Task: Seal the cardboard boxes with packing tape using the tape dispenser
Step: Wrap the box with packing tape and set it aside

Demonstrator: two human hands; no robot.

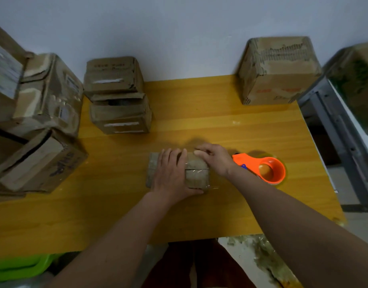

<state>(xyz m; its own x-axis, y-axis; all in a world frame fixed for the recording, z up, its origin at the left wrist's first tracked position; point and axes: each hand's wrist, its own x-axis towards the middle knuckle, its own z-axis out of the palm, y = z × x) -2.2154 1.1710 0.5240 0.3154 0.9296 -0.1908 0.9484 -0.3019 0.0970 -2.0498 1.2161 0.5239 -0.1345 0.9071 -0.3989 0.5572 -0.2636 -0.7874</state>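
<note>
Pressing flat on a small box [196, 175], the left hand [172, 173] lies fingers straight across its top, thumb along the near edge. Right hand [214, 159] rests at the far right corner of the same box, fingers curled, fingertips on the top; whether it pinches tape there I cannot tell. Shiny tape covers the box top, a seam line running across it. Box sits mid-worktop [199, 215], toward the near side. Orange dispenser [266, 169] lies on the worktop just right of the right wrist, untouched. Two stacked boxes [116, 96] stand far left on the worktop, more cartons [37, 125] piled beside them at the left edge. One larger carton [278, 71] stands at the far right corner.
</note>
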